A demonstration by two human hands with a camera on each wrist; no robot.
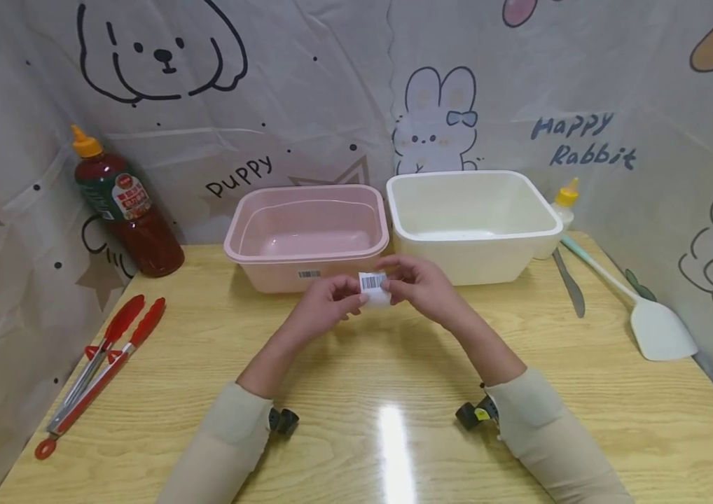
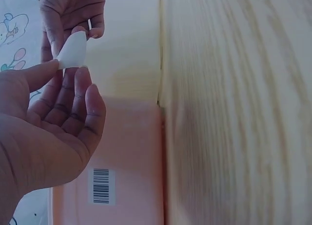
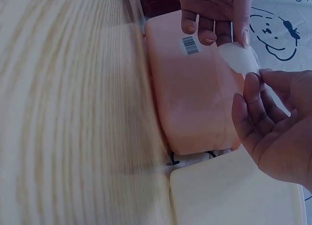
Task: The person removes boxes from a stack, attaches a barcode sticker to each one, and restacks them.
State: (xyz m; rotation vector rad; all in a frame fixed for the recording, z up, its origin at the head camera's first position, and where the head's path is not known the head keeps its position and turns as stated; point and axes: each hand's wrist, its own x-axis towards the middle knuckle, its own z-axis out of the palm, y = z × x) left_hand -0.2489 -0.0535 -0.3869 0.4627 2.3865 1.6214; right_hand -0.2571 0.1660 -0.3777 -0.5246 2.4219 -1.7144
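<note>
My left hand (image 1: 325,306) and right hand (image 1: 424,288) pinch a white barcoded slip (image 1: 371,281), frame centre. Pink bin (image 1: 273,278), centre: barcode (image 1: 309,274). Bottle (image 1: 153,241), upper left: dark-red contents. Backdrop (image 1: 583,80), upper right: "Happy Rabbit."

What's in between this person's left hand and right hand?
A small white slip, pinched by both the left hand and the right hand. The head view shows it with its barcode; both wrist views show a plain white side.
</note>
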